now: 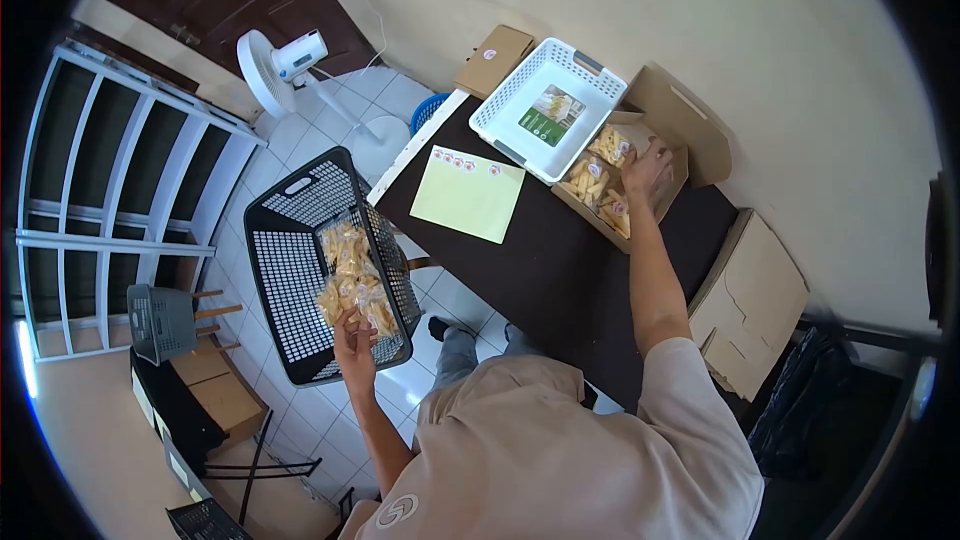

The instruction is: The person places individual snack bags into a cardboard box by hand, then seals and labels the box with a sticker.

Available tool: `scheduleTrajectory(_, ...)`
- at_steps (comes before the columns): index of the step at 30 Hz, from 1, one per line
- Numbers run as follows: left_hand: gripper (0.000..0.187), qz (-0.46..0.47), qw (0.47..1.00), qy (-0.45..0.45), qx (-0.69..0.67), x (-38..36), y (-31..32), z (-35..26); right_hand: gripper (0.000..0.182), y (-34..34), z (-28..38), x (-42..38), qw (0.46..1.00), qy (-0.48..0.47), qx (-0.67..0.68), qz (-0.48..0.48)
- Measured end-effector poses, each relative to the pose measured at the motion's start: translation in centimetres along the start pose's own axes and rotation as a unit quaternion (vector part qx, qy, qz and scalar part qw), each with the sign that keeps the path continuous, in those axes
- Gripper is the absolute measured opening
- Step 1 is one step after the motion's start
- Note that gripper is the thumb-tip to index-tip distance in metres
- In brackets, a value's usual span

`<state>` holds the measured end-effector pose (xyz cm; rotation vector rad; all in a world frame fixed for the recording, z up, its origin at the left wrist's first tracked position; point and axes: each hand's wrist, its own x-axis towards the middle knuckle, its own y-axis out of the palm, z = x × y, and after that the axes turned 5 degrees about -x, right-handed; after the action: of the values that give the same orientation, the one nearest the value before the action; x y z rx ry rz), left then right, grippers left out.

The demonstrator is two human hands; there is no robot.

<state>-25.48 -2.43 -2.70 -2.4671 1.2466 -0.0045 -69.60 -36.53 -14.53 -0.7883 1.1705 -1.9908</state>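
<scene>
My left hand (354,345) reaches over the black plastic basket (290,270), its fingers closed on the edge of a clear snack bag (331,302). Several similar bags of pale yellow sticks (347,250) are piled in that basket. Inside an open cardboard box (592,217) on the table, my right hand (650,172) is lowered with its fingers apart, beside a stickered snack bag (608,146). More snack bags (588,180) lie in the box near my wrist. The undersides of the right fingers are hidden.
On the dark table (530,275) lies a pale yellow sheet (466,195) with round stickers. A white basket (500,120) holding a green printed card (550,117) adjoins the box. A closed carton (495,60), flattened cardboard (755,300) and a white fan (275,70) stand around.
</scene>
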Motion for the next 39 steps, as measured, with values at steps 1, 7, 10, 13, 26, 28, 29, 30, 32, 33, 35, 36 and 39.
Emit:
scheduleTrajectory(1,0.031,-0.001,1.0,-0.002,-0.003,0.2,-0.2,0.4,0.049,0.0,0.1,-0.3,0.998,-0.057,0.013,-0.008)
scheduleTrajectory(7,0.033,-0.033,0.997,-0.006,-0.072,3.1,-3.7,-1.3,0.048,1.2,-0.2,-1.3,0.974,-0.212,0.032,0.077)
scheduleTrajectory(10,0.03,-0.095,0.992,0.023,-0.076,5.0,-8.1,-1.0,0.044,2.0,-0.3,-0.5,0.973,-0.214,-0.029,0.082)
scheduleTrajectory(13,0.027,-0.167,0.981,0.003,-0.103,6.3,-11.4,-0.7,0.041,2.8,-1.7,1.0,0.959,-0.263,-0.056,0.09)
scheduleTrajectory(26,0.024,-0.049,0.981,-0.158,-0.105,11.0,-14.2,20.2,0.021,-7.3,-1.0,-14.8,0.968,-0.063,0.243,0.02)
scheduleTrajectory(28,0.033,0.02,0.974,-0.226,-0.02,12.1,-12.5,23.1,0.014,-8.1,-1.2,-20.1,0.959,-0.059,0.267,0.078)
scheduleTrajectory(29,0.033,0.024,0.972,-0.23,-0.03,12.6,-11.6,24.7,0.012,-7.5,-2.2,-22.4,0.941,-0.071,0.31,0.115)
scheduleTrajectory(30,0.043,0.045,0.967,-0.241,0.064,13.0,-10.6,26.3,0.011,-7.6,-2.1,-25.1,0.935,-0.051,0.315,0.152)
scheduleTrajectory(32,0.054,0.077,0.954,-0.247,0.153,13.7,-8.9,29.5,0.01,-8.4,-1.4,-30.8,0.93,-0.021,0.298,0.214)
scheduleTrajectory(33,0.067,0.09,0.95,-0.255,0.158,14.0,-8.1,31.0,0.01,-8.9,-0.9,-33.3,0.93,-0.013,0.277,0.24)
scheduleTrajectory(35,0.081,0.115,0.945,-0.263,0.158,14.3,-6.9,31.9,0.011,-10.6,0.3,-37.8,0.915,0.016,0.269,0.3)
scheduleTrajectory(36,0.081,0.103,0.94,-0.283,0.159,14.4,-6.5,31.6,0.011,-11.5,0.6,-39.7,0.919,0.018,0.262,0.293)
scheduleTrajectory(39,0.084,0.065,0.938,-0.291,0.179,15.4,-5.7,34.1,0.014,-13.0,0.8,-44.3,0.909,0.028,0.24,0.338)
